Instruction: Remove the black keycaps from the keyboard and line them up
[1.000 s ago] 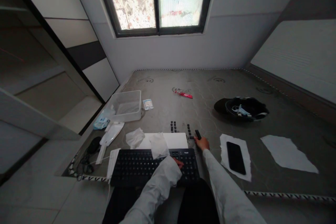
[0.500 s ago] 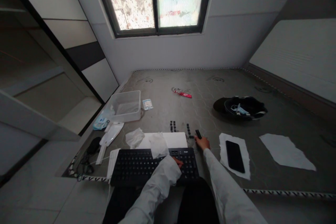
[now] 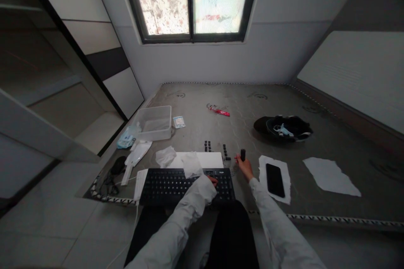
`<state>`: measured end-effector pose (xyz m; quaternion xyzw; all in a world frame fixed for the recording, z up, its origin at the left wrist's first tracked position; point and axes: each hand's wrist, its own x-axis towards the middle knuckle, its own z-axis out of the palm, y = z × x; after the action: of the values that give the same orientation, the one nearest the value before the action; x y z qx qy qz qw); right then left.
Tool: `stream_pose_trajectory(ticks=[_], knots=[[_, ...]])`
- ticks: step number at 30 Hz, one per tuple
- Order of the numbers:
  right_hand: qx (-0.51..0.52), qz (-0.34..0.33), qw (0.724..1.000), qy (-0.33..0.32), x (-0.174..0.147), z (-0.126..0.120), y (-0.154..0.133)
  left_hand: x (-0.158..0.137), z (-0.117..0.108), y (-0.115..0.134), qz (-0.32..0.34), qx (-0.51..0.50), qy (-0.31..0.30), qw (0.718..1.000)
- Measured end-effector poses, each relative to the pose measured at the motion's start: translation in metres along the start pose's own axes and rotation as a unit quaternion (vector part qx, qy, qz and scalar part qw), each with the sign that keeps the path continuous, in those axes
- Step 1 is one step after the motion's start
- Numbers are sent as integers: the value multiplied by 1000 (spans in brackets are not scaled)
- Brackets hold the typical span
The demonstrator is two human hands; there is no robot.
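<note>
Resting on black keyboard (image 3: 186,180) at mattress edge — left hand (image 3: 213,181), fingers flat on right-side keys, holding nothing. Right hand (image 3: 245,167) just beyond keyboard's right end, pinching small dark keycap (image 3: 243,154). Phone (image 3: 274,180) farther right — on paper.

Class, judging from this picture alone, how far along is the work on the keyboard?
Done: small black keycaps lie in rows on the mattress. In hand: the right hand holds a small dark tool; the left hand rests on the keyboard. Left: most keys still sit in place.
</note>
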<state>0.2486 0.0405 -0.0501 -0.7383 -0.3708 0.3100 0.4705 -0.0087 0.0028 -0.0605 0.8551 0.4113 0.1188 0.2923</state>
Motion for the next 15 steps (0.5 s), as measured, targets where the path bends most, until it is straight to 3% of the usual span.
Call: stream_pose_trajectory(ticks=[5,10,15], knots=[[168,12,985,-39,-31,-3,-31,-7,-4,8,-27,22,19,999],[370,13,926,-71,-71,0,-65,-13,-7,12,-4,15,24,1000],[426,17,901,-78,-102,15,-81,-14,-10,11,4,-21,5,1000]])
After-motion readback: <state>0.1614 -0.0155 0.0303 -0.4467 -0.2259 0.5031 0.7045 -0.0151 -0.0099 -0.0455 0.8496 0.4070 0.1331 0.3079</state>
